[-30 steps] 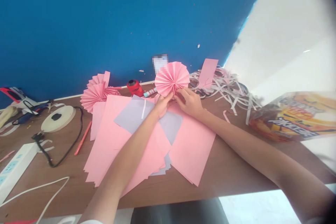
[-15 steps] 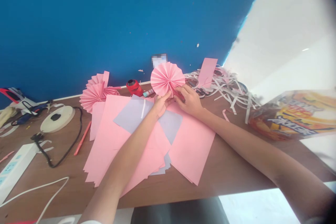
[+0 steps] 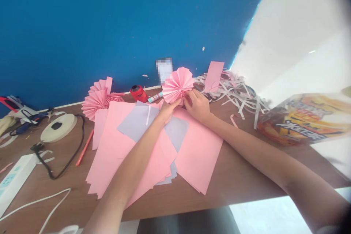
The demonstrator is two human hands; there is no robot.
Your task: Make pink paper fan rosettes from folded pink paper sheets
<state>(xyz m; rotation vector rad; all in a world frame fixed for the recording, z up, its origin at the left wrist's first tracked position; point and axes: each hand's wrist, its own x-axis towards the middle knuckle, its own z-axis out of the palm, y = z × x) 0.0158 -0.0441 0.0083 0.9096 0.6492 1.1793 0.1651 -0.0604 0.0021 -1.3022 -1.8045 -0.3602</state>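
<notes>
A round, pleated pink paper fan [image 3: 178, 83] stands upright between my hands, above the stacked sheets. My left hand [image 3: 166, 112] grips its lower left edge, the thumb pointing along the paper. At its lower right edge, the fingers of my right hand [image 3: 196, 103] are pinched on the folds; the fingertips are partly hidden. Beneath both forearms lie overlapping pink sheets [image 3: 203, 153] and grey-blue sheets [image 3: 131, 122]. A narrow white strip [image 3: 148, 115] rests on the grey-blue paper.
More pleated pink fans [image 3: 95, 104] stand at left. A red container [image 3: 138, 93] and a glue stick [image 3: 155, 97] sit behind the sheets. Paper strips [image 3: 238, 87] heap at right, near an orange printed bag [image 3: 304, 120]. A white reel [image 3: 59, 128], red pen [image 3: 85, 147] and power strip [image 3: 18, 181] lie left.
The fan has tilted and shifted slightly right, and its round shape looks narrower. Both hands keep hold of its lower edge. The whole view has shifted a little.
</notes>
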